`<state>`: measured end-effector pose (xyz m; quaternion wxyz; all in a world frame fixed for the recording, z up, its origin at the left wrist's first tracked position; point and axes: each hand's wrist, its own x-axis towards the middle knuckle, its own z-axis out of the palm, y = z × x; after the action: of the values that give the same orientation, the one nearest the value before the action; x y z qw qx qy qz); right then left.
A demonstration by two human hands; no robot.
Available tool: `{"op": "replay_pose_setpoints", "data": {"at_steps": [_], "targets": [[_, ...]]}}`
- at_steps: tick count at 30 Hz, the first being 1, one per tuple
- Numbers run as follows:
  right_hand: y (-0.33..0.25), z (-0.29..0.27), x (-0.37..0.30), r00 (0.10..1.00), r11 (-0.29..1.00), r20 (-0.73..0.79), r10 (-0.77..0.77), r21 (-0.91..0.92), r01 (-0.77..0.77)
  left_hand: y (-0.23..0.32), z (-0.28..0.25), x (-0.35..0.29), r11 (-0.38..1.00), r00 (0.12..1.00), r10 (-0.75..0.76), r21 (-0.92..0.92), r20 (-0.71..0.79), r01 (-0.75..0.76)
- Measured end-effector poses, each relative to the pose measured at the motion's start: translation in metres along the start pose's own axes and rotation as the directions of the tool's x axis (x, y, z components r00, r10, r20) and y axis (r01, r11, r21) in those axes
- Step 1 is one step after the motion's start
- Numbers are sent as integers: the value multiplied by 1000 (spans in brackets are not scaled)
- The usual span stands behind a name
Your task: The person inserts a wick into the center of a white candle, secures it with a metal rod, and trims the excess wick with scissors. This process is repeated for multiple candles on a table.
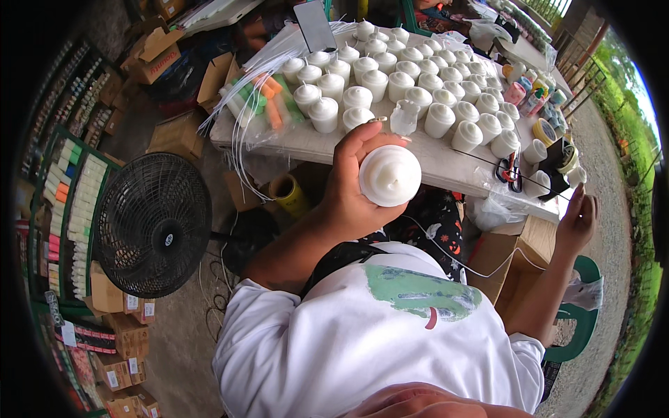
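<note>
Bare skin (418, 403) nearest, candle (390, 175) in the left hand (345, 188)

Blurred at five o'clock, that skin sits closest to the camera, ahead of the white shirt (313, 334). Reading the picture as a dial, the candle is at two o'clock, held up before the near edge of the table (300, 139). The left hand grasps it round its side, fingers curling over from twelve o'clock. At three o'clock the right hand (580, 223) is lifted with bent fingers, near the white cups (537, 184); whether it pinches anything thin, I cannot tell.

Holding it well, I judge, means a light, even grip on the wall, fingertips off the rim and the pale top, and the candle turned squarely to the eye so any flaw shows.

Its peaked top points at the camera, the tip slightly toward six o'clock of its round face. The long axis runs nearly along the line of sight, so little side shows. By contrast, the standing candles (440, 120) at one o'clock are upright on the table, tops up.
</note>
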<state>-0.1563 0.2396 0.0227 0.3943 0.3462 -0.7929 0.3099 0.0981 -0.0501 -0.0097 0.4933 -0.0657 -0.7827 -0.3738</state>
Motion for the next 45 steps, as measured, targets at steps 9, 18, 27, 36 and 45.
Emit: {"op": "replay_pose_setpoints", "data": {"at_steps": [9,18,27,36,45], "targets": [[25,82,-100,962,976,189,199,-131,-176,-9,7,-1,999,999,42,-14,22,-41],[-11,124,-99,947,968,317,49,-249,33,-11,13,-5,999,998,42,-15,43,-42],[-14,137,-90,940,970,339,42,-238,43,-14,14,1,999,999,-32,-22,34,33],[-148,56,-50,849,824,205,-487,430,368,-26,41,8,975,978,-197,-90,66,202],[-164,55,-50,695,701,288,-658,570,428,-31,53,10,980,991,-127,-150,41,132]]}}
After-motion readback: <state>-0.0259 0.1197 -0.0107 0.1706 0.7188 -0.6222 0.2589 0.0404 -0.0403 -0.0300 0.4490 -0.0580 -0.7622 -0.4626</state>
